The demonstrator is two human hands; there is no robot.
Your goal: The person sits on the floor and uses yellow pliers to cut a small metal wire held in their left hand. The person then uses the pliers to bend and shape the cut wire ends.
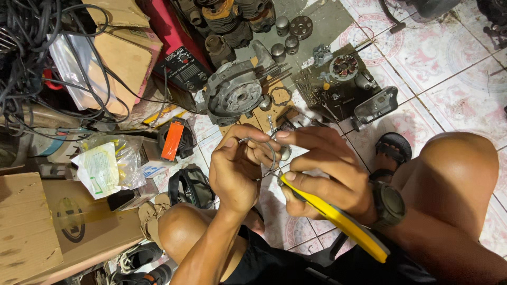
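Observation:
My left hand (236, 168) and my right hand (323, 171) meet in front of me, between my knees. Together they pinch a thin metal ring (271, 149), a curved wire-like part, with the left fingers on its left arc and the right fingertips on its upper right. My right hand also grips yellow-handled pliers (338, 219), whose handles stick out toward my right knee. A black watch (389, 203) sits on my right wrist. On the floor just beyond the hands lies a grey engine casing (235, 95).
A dark tray (338, 87) of small engine parts and a metal bracket (376, 107) lie at the upper right. Cylinders (232, 21) stand at the top, cardboard boxes (121, 47), cables (31, 58) and bags at the left. A sandalled foot (392, 150) rests on the tiled floor.

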